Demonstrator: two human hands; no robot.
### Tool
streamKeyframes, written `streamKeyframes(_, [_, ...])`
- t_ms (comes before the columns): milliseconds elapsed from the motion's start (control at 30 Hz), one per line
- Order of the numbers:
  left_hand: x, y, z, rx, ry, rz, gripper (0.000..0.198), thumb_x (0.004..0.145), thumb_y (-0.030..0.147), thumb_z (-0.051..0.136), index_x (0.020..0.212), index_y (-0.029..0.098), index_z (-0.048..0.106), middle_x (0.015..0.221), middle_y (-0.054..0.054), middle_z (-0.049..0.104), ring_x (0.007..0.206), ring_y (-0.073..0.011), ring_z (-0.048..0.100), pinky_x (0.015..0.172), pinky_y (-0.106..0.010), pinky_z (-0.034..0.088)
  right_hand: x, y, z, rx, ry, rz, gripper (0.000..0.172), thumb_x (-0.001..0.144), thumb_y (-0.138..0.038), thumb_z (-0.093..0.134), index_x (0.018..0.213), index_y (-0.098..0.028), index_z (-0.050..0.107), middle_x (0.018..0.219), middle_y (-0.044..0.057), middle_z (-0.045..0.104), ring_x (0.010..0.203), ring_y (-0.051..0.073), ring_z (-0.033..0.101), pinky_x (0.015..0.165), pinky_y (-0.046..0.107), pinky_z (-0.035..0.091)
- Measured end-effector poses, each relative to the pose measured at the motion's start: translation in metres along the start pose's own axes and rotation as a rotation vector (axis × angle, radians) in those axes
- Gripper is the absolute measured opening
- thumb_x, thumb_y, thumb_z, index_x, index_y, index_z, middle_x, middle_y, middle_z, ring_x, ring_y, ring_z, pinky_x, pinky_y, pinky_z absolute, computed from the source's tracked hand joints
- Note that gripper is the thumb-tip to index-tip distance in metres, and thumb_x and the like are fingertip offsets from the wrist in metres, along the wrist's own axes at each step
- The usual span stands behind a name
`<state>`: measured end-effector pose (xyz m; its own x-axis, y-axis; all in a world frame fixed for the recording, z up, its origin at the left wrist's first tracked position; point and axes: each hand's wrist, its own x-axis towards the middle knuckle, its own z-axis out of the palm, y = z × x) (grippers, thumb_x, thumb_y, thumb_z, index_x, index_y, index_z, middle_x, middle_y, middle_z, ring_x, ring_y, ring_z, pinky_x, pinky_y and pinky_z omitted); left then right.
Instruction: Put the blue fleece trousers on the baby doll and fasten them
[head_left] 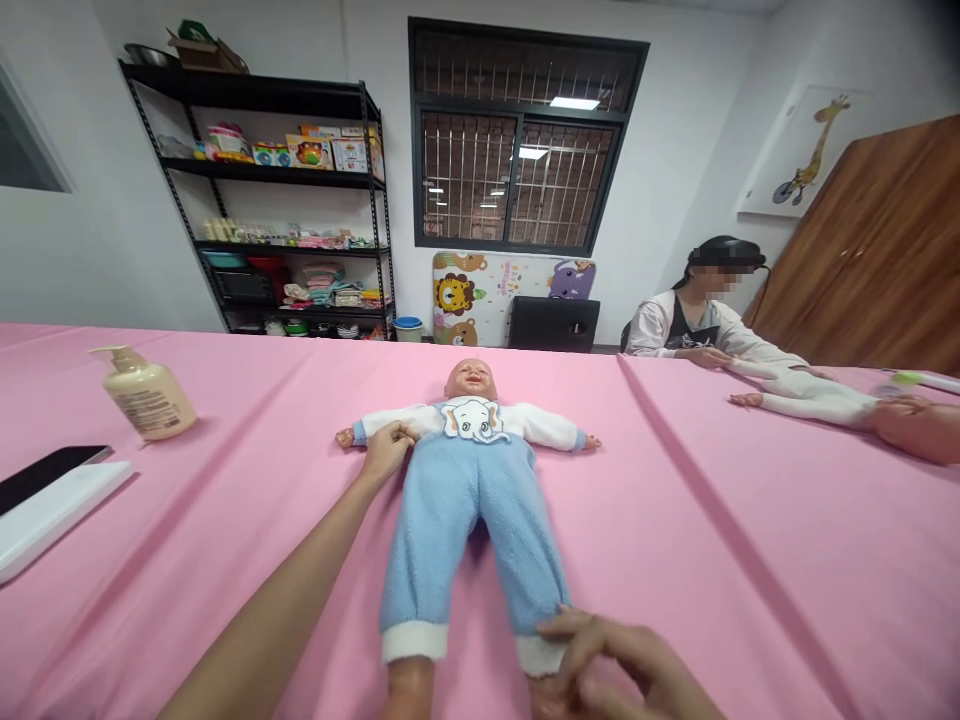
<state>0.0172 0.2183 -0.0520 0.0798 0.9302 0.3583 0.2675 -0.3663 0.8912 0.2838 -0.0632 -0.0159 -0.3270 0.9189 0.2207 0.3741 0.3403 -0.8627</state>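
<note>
A baby doll (pixel 471 379) lies on its back with its arms spread. It wears a white top with an elephant face (pixel 474 420) and light blue fleece trousers (pixel 435 510) with white cuffs. At the side of the doll's waist, my left hand (pixel 386 450) has its fingers closed on the edge of the clothing. Down at the ankle, my right hand (pixel 619 660) curls its fingers around the white trouser cuff (pixel 538 655) on the right side of the view. Part of that foot is hidden by the hand.
A pump bottle (pixel 148 395), a black phone (pixel 52 475) and a white flat object (pixel 60 515) lie left on the pink-covered table (pixel 247 480). On the right, a seated person (pixel 697 310) handles another doll (pixel 825 395). Shelves (pixel 277 170) stand behind.
</note>
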Motion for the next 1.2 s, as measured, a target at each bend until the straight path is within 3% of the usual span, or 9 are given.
streamKeyframes(67, [-0.001, 0.001, -0.001, -0.059, 0.037, -0.025, 0.015, 0.054, 0.02, 0.045, 0.066, 0.015, 0.053, 0.067, -0.002, 0.059, 0.067, -0.0167, 0.056, 0.066, -0.028, 0.044, 0.004, 0.004, -0.016, 0.136, 0.178, 0.13, 0.032, 0.087, -0.045, 0.045, 0.075, -0.017, 0.056, 0.077, 0.006, 0.062, 0.077, 0.018, 0.06, 0.071, 0.029, 0.05])
streamKeyframes(167, [-0.007, 0.006, -0.005, -0.124, 0.098, -0.065, 0.017, 0.054, 0.024, 0.046, 0.068, 0.015, 0.05, 0.066, -0.002, 0.059, 0.067, -0.0169, 0.057, 0.065, -0.029, 0.045, 0.031, 0.019, -0.035, 0.238, 0.39, 0.243, 0.032, 0.08, -0.048, 0.053, 0.076, -0.016, 0.053, 0.068, 0.004, 0.058, 0.068, 0.016, 0.057, 0.07, 0.03, 0.048])
streamKeyframes(433, [-0.024, 0.026, -0.018, -0.005, 0.013, -0.047, 0.018, 0.053, 0.021, 0.041, 0.065, 0.015, 0.053, 0.064, -0.002, 0.057, 0.061, -0.0155, 0.054, 0.061, -0.027, 0.041, 0.152, 0.06, -0.033, 0.331, 0.417, 0.205, 0.029, 0.069, -0.038, 0.056, 0.083, -0.013, 0.05, 0.057, 0.0, 0.053, 0.053, 0.013, 0.05, 0.051, 0.024, 0.039])
streamKeyframes(567, [-0.022, 0.025, -0.019, 0.041, -0.067, -0.015, 0.021, 0.053, 0.019, 0.039, 0.067, 0.015, 0.055, 0.067, -0.002, 0.059, 0.064, -0.0166, 0.055, 0.062, -0.028, 0.042, 0.184, 0.098, -0.017, 0.271, 0.557, 0.126, 0.029, 0.071, -0.041, 0.053, 0.076, -0.013, 0.052, 0.057, 0.0, 0.051, 0.052, 0.012, 0.044, 0.049, 0.023, 0.033])
streamKeyframes(700, [-0.021, 0.021, -0.013, 0.077, -0.101, 0.007, 0.021, 0.054, 0.019, 0.039, 0.067, 0.016, 0.055, 0.064, -0.001, 0.057, 0.065, -0.0173, 0.054, 0.064, -0.028, 0.042, 0.183, 0.117, -0.01, 0.298, 0.624, 0.123, 0.037, 0.071, -0.05, 0.054, 0.076, -0.014, 0.051, 0.066, 0.003, 0.056, 0.06, 0.016, 0.048, 0.055, 0.025, 0.037])
streamKeyframes(900, [-0.02, 0.019, -0.009, 0.163, -0.131, 0.059, 0.02, 0.055, 0.019, 0.038, 0.065, 0.016, 0.054, 0.065, -0.002, 0.057, 0.065, -0.0182, 0.053, 0.064, -0.03, 0.041, 0.173, 0.112, -0.012, 0.391, 0.541, 0.15, 0.03, 0.072, -0.044, 0.053, 0.073, -0.015, 0.047, 0.055, -0.003, 0.045, 0.048, 0.01, 0.038, 0.046, 0.021, 0.028])
streamKeyframes(1000, [-0.018, 0.022, -0.013, 0.151, -0.092, 0.055, 0.022, 0.055, 0.019, 0.038, 0.068, 0.016, 0.055, 0.068, -0.003, 0.059, 0.068, -0.0196, 0.056, 0.068, -0.033, 0.044, 0.176, 0.109, -0.013, 0.405, 0.562, 0.157, 0.027, 0.07, -0.041, 0.053, 0.074, -0.015, 0.046, 0.053, -0.003, 0.044, 0.047, 0.01, 0.039, 0.044, 0.022, 0.03])
streamKeyframes(1100, [-0.018, 0.042, -0.014, 0.187, 0.037, 0.096, 0.021, 0.059, 0.02, 0.041, 0.072, 0.016, 0.056, 0.071, -0.004, 0.06, 0.072, -0.0205, 0.058, 0.072, -0.034, 0.046, 0.166, 0.079, -0.02, 0.357, 0.698, 0.093, 0.03, 0.072, -0.041, 0.054, 0.085, -0.014, 0.048, 0.062, 0.001, 0.051, 0.054, 0.014, 0.049, 0.049, 0.025, 0.04])
streamKeyframes(1200, [-0.035, 0.094, -0.011, 0.16, 0.189, 0.237, 0.022, 0.07, 0.026, 0.046, 0.087, 0.017, 0.058, 0.084, -0.005, 0.062, 0.08, -0.0214, 0.059, 0.074, -0.034, 0.047, 0.126, 0.015, -0.031, 0.337, 0.811, -0.135, 0.039, 0.075, -0.045, 0.055, 0.1, -0.016, 0.045, 0.08, 0.007, 0.058, 0.067, 0.018, 0.058, 0.056, 0.029, 0.048])
